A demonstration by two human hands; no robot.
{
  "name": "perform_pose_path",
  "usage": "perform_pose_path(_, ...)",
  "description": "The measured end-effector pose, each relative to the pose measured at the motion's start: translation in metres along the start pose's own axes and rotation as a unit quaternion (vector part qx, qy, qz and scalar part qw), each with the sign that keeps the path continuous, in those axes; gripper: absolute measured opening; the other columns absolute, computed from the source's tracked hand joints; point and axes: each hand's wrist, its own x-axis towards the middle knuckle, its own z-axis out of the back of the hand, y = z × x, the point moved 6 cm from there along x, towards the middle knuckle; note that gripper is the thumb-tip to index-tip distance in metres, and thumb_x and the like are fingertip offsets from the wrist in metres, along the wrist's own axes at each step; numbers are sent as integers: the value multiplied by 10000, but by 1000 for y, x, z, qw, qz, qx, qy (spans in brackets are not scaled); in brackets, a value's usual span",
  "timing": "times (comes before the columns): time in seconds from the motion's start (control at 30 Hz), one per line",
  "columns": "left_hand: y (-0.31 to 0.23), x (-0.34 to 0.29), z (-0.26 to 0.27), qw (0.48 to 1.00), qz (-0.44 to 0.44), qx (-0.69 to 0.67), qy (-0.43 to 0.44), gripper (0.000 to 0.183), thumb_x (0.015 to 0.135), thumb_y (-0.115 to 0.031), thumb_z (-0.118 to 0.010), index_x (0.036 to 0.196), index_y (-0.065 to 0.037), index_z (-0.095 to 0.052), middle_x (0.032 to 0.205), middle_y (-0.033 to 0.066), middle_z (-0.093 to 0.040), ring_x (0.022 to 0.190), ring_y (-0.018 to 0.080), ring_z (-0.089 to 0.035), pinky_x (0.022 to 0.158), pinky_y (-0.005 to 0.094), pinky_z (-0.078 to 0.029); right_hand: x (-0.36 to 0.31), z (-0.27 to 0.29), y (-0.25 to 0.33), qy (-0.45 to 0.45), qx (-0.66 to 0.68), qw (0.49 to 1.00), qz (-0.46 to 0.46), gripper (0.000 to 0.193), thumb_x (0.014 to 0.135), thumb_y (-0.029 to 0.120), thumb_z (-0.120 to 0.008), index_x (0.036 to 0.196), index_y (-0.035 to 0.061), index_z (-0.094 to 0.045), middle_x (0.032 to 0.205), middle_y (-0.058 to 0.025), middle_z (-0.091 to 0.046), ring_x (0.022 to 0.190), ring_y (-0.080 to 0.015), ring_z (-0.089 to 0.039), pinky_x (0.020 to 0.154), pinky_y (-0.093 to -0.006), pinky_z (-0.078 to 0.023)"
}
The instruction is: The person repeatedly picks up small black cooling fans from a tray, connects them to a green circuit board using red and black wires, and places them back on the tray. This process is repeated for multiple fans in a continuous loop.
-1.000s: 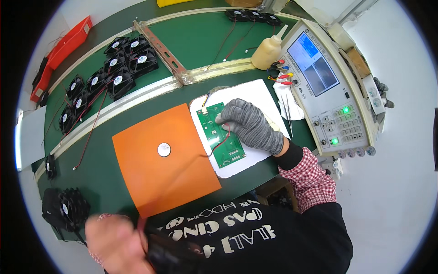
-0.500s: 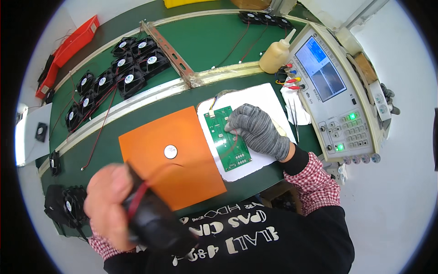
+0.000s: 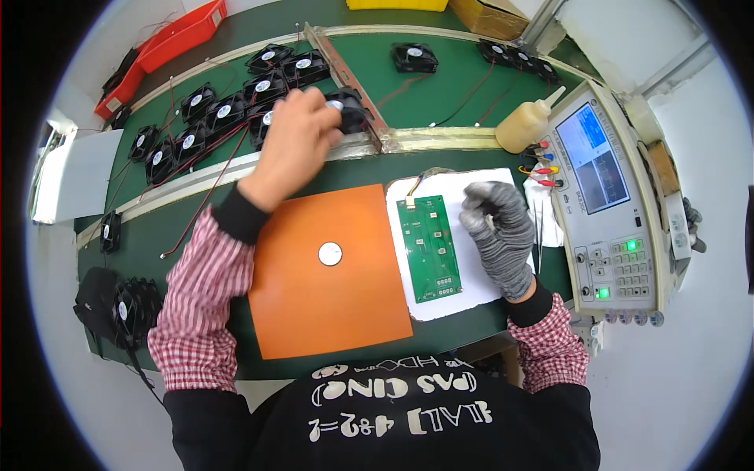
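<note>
Two hands: left hand (image 3: 292, 141) grips fan (image 3: 345, 110), red tray (image 3: 184, 27) w/ cables.

The orange mat (image 3: 330, 275) at the bench (image 3: 440, 86) centre lies bare but for a small white disc (image 3: 330, 253) — open passage. At eleven o'clock, black fans (image 3: 212, 110) and their wires crowd the far strip. A metal rail (image 3: 345, 59) divides it. At three o'clock the test instrument (image 3: 620, 204) and glue bottle (image 3: 528, 124) wall the side.

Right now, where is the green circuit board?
In the head view, the flat green circuit board lies on a white pad, between the orange mat and the grey-gloved right hand.
</note>
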Motion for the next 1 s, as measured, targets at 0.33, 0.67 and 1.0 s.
perform_pose_path(0.33, -139, -98, 102, 883, -256, -314, 238, 88, 749, -63, -655, 796, -81, -583, 963, 36, -560, 926, 218, -582, 828, 394, -432, -12, -64, 87, 308, -118, 911, 249, 374, 756, 109, -661, 1130, 130, -674, 950, -60, -580, 989, -283, -577, 881, -429, -469)
perform_pose_path(0.67, -67, -107, 105, 988, -118, 75, 63, 128, 700, -83, -614, 806, -71, -542, 885, 63, -503, 831, 243, -551, 748, 376, -435, 14, -21, 7, 216, -60, 967, -118, 114, 824, 94, -708, 922, 39, -724, 842, -104, -640, 818, -248, -627, 758, -353, -509)
perform_pose_path(1.0, -89, -100, 63, 976, 89, -160, 116, 712, 684, -246, -810, 1276, -3, -500, 1247, 198, -508, 1141, 388, -504, 984, 493, -395, 5, -33, 8, 215, -50, 974, -55, 177, 807, 29, -690, 980, 61, -705, 872, -99, -662, 836, -260, -651, 786, -354, -528)
